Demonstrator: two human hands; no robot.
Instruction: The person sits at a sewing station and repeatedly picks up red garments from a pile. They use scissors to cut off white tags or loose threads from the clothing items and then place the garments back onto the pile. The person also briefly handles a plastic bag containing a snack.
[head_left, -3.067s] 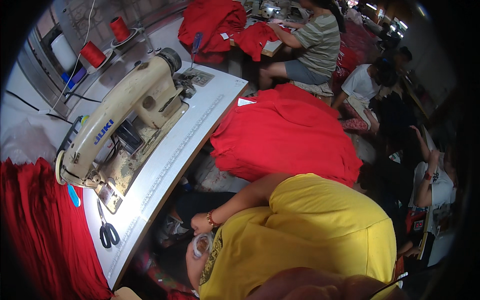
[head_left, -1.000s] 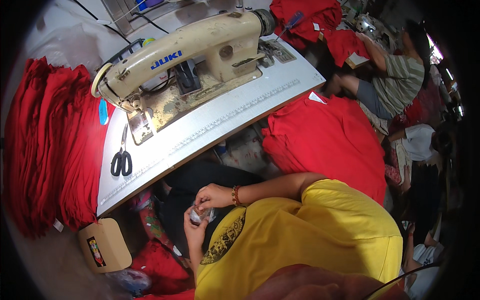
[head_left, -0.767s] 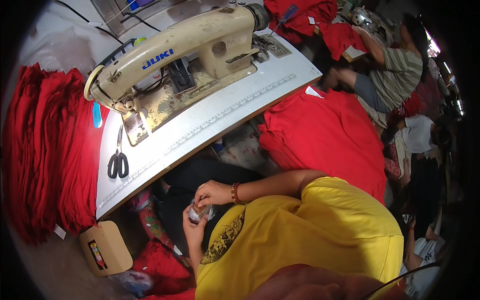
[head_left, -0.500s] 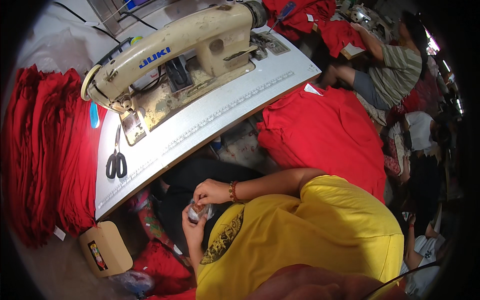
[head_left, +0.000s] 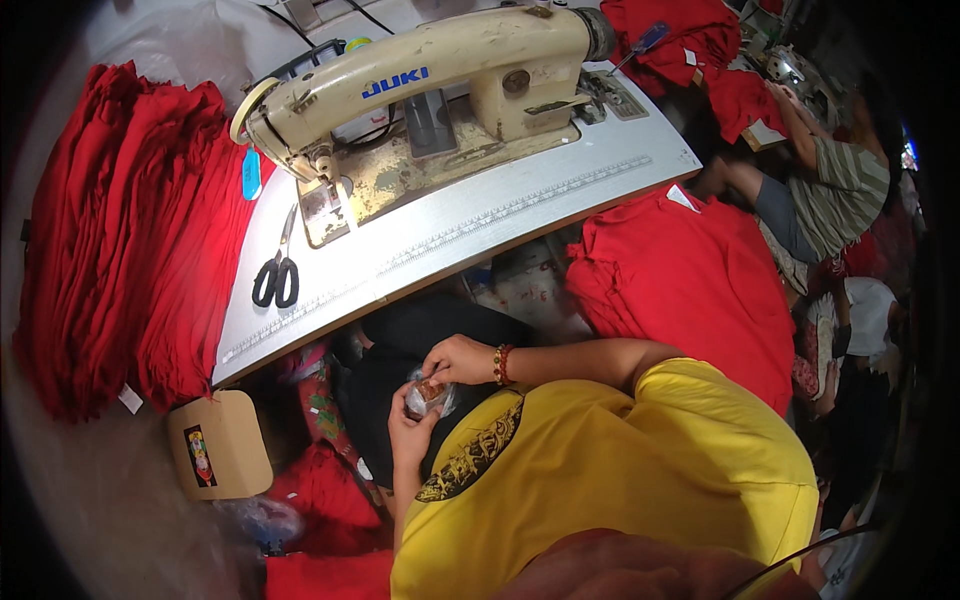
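Observation:
Over my lap, my left hand (head_left: 410, 428) is closed around a small clear plastic bag (head_left: 428, 400) with something reddish-brown inside; its kind I cannot make out. My right hand (head_left: 460, 360), a beaded bracelet at its wrist, has its fingers pinched at the bag's upper side. Whether those fingertips grip the plastic or the brown content is too small to tell. Both hands are below the front edge of the white sewing table (head_left: 480, 225), near my yellow shirt.
A cream sewing machine (head_left: 440, 70) stands on the table, with black-handled scissors (head_left: 277, 280) left of it. Red cloth pieces (head_left: 120, 240) hang at left; a red cloth pile (head_left: 690, 290) lies at right. A cardboard box (head_left: 240, 440) sits lower left. Another person (head_left: 830, 190) works far right.
The whole view has shifted, so the table and machine appear further right and higher. My hands remain together at the bag, and its brown content shows more plainly.

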